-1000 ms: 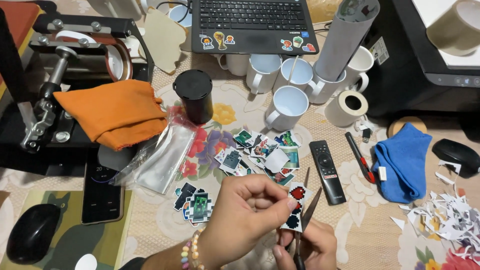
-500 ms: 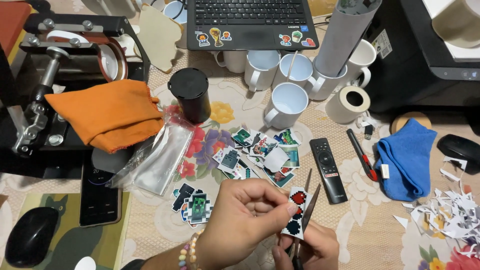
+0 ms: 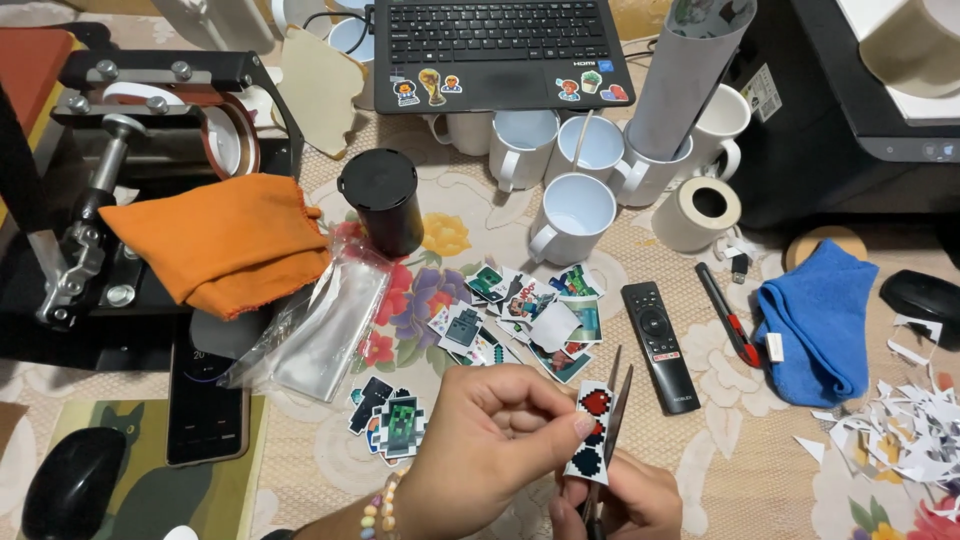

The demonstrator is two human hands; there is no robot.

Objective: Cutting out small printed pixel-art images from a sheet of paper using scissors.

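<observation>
My left hand [image 3: 490, 445] pinches a small paper strip [image 3: 589, 430] printed with red and black pixel hearts, low in the middle of the view. My right hand [image 3: 625, 500] sits just below it, gripping scissors [image 3: 612, 400] whose open blades straddle the strip's right edge. Cut-out stickers [image 3: 525, 315] lie in a loose pile on the floral cloth just beyond my hands, and a smaller cluster of stickers [image 3: 390, 420] lies to the left of my left hand.
A black remote [image 3: 658, 345], a red-black cutter [image 3: 728, 315], a blue cloth [image 3: 815, 320] and paper scraps [image 3: 905, 435] lie right. White mugs [image 3: 575, 215], a black mug [image 3: 382, 200], tape roll [image 3: 700, 212] and laptop [image 3: 500, 45] sit behind. Left: mug press [image 3: 110, 170], orange cloth [image 3: 220, 240], phone [image 3: 205, 400], mouse [image 3: 70, 485].
The hands, strip and scissors stay nearly in place; the scissor blades have shifted slightly along the strip's right edge. The view has tilted a little, so the table's things sit lower in frame.
</observation>
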